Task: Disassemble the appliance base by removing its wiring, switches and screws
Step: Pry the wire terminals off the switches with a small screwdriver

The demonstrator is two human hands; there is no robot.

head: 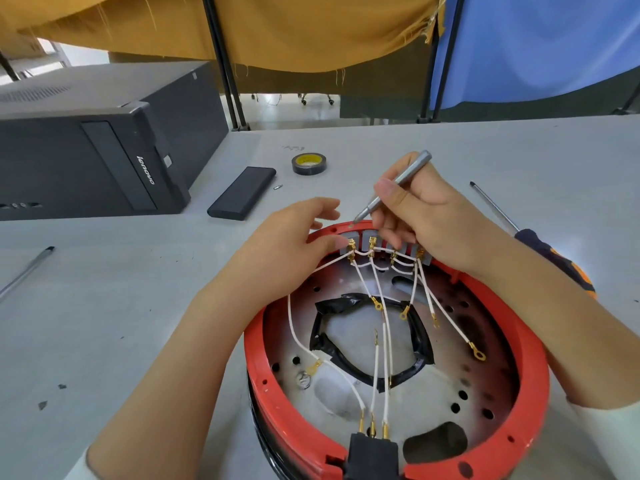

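**Working a screw at the switch block on a red appliance base**

Head-cam view, looking down at a grey table (104,306). A round red appliance base (277,403) lies open side up, close to the person, centre-right. At its far rim sits a grey switch block (360,237) w/ brass terminals; white wires (375,372) fan from it across the metal floor, several ending in loose ring lugs, three running to a black plug socket (372,452) at the near rim.

Right hand (426,216) pinches a slim silver screwdriver (398,181) like a pen, fingers curled round it, tip at the red rim just behind the switch block. Left hand (291,240) steadies the block's left end, thumb and fingertips touching it, fingers relaxed, not closed round anything.

Likely step: loosening a screw that holds the switch block. Next move prob. needs the tip seated square in the screw head, w/ the base held firm.

Also on table: a larger dark-handled screwdriver (540,244) at right, tape roll (310,163), black case (242,197), Lenovo PC tower (104,150).
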